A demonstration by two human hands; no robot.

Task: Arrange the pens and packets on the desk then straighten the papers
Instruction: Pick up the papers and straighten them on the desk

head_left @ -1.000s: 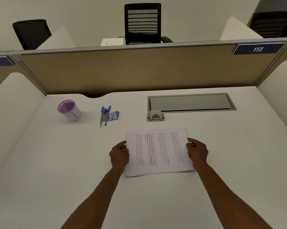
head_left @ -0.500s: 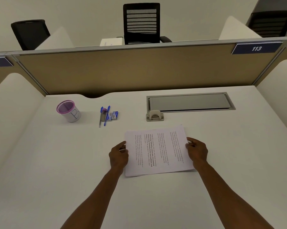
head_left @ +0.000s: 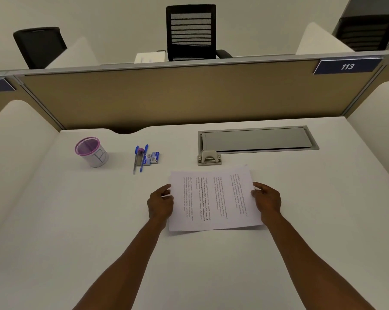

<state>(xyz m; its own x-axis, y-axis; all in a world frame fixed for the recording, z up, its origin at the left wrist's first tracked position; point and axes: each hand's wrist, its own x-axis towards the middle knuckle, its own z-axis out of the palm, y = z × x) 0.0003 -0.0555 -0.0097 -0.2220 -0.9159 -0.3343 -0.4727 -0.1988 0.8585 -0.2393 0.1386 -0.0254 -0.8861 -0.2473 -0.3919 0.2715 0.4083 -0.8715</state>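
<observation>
A stack of printed papers (head_left: 213, 200) lies in the middle of the white desk (head_left: 77, 220), text running sideways. My left hand (head_left: 160, 203) holds the stack's left edge with curled fingers, and my right hand (head_left: 267, 200) holds its right edge the same way. Beyond the stack to the left, the pens (head_left: 141, 157) lie side by side, pointing away from me. Two small blue packets (head_left: 152, 158) sit right next to them.
A purple-rimmed mesh pen cup (head_left: 91, 152) stands at the back left. A grey cable tray lid (head_left: 257, 139) with a small latch (head_left: 209, 158) is set into the desk behind the papers. A tan partition (head_left: 189, 95) closes the far edge; white dividers flank both sides.
Both hands stay on the papers' side edges. The stack looks slightly squarer; little else has shifted.
</observation>
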